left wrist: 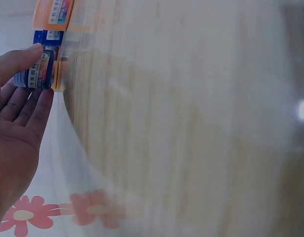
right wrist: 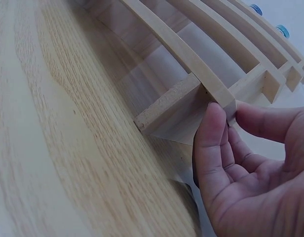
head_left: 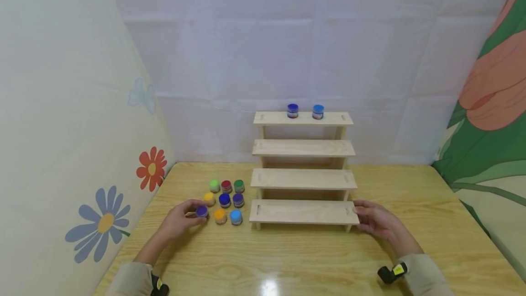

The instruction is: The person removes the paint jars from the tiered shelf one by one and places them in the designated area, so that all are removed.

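At the front left of the jar group, my left hand pinches a small paint jar with a purple lid between thumb and fingers. The left wrist view shows this jar from the side, its printed label facing the camera. My right hand grips the right end of the lowest step of a wooden stepped rack, thumb and fingers on the board's corner. On the rack's top step stand a dark blue jar and a lighter blue jar.
Beside the held jar, several more jars stand in rows: orange, light blue, yellow, dark red, green among them. The wooden table meets a white cloth behind; flowered panels flank both sides.
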A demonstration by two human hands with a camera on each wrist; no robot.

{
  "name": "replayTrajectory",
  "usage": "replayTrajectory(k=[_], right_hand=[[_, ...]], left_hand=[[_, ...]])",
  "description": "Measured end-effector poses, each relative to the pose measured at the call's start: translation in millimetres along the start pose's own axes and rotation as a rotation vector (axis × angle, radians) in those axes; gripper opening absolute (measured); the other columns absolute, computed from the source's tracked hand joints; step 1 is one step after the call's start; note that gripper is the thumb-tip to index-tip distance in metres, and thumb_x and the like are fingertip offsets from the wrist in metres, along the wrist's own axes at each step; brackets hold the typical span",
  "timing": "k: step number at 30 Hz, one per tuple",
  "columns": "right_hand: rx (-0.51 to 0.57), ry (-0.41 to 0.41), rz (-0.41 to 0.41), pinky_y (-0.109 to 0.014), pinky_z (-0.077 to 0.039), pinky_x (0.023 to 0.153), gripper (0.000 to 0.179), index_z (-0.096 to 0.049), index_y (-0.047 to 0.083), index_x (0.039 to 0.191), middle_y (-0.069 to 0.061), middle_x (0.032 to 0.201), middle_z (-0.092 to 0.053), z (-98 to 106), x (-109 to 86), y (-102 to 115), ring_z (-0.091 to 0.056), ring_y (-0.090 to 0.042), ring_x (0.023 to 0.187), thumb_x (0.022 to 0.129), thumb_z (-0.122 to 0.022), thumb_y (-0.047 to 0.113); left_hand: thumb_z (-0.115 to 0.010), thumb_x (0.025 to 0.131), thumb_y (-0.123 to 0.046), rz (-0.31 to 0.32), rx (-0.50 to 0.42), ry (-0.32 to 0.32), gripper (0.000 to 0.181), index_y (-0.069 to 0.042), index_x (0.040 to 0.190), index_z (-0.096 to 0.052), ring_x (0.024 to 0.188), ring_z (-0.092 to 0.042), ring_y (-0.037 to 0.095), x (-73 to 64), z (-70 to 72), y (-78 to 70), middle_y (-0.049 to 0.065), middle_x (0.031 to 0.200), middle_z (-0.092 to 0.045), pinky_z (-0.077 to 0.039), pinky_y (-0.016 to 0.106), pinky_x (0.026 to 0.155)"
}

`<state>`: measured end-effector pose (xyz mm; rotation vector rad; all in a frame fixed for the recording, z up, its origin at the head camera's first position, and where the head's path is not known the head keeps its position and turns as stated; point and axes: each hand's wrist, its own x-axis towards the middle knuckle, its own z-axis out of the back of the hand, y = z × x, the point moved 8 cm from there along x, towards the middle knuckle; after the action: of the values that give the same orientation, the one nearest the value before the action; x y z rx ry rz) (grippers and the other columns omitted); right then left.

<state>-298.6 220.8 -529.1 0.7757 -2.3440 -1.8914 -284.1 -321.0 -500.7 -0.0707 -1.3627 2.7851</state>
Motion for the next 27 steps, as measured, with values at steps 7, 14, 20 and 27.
replayTrajectory(k=[7,14,20,27], right_hand=[[0.007,0.009,0.002,-0.021,-0.059,0.068,0.049,-0.039,-0.004,0.147,-0.001,0.1,-0.072,-1.3,-1.1,0.5,-0.069,-0.012,0.085,0.104,-0.056,0.012],[0.014,0.014,0.002,-0.022,-0.059,0.068,0.049,-0.04,-0.003,0.147,-0.002,0.1,-0.072,-2.0,-1.3,0.6,-0.069,-0.012,0.085,0.103,-0.056,0.012],[0.012,0.014,0.002,-0.022,-0.06,0.068,0.047,-0.041,-0.002,0.146,-0.001,0.1,-0.072,-1.7,-1.6,0.7,-0.07,-0.012,0.085,0.104,-0.056,0.012],[0.008,0.023,0.007,-0.022,-0.06,0.069,0.047,-0.041,-0.002,0.146,-0.001,0.101,-0.072,-1.9,-1.8,1.1,-0.07,-0.012,0.087,0.104,-0.056,0.012]], left_hand=[[-0.078,0.09,-0.012,0.014,0.04,0.008,0.039,-0.001,0.125,-0.063,0.116,-0.062,0.036,-0.8,-1.8,1.4,0.016,0.124,-0.066,-0.052,0.052,0.101],[-0.078,0.089,-0.01,0.026,0.054,0.009,0.039,-0.003,0.123,-0.063,0.116,-0.061,0.035,0.0,-2.2,3.0,0.015,0.123,-0.066,-0.052,0.052,0.101],[-0.077,0.091,-0.017,-0.007,0.064,0.046,0.041,-0.003,0.126,-0.062,0.116,-0.061,0.033,-1.6,1.3,-8.1,0.014,0.123,-0.066,-0.052,0.052,0.1],[-0.072,0.096,-0.026,-0.118,0.096,0.009,0.044,-0.002,0.131,-0.059,0.116,-0.061,0.034,8.9,21.6,-35.4,0.016,0.124,-0.066,-0.057,0.046,0.093]])
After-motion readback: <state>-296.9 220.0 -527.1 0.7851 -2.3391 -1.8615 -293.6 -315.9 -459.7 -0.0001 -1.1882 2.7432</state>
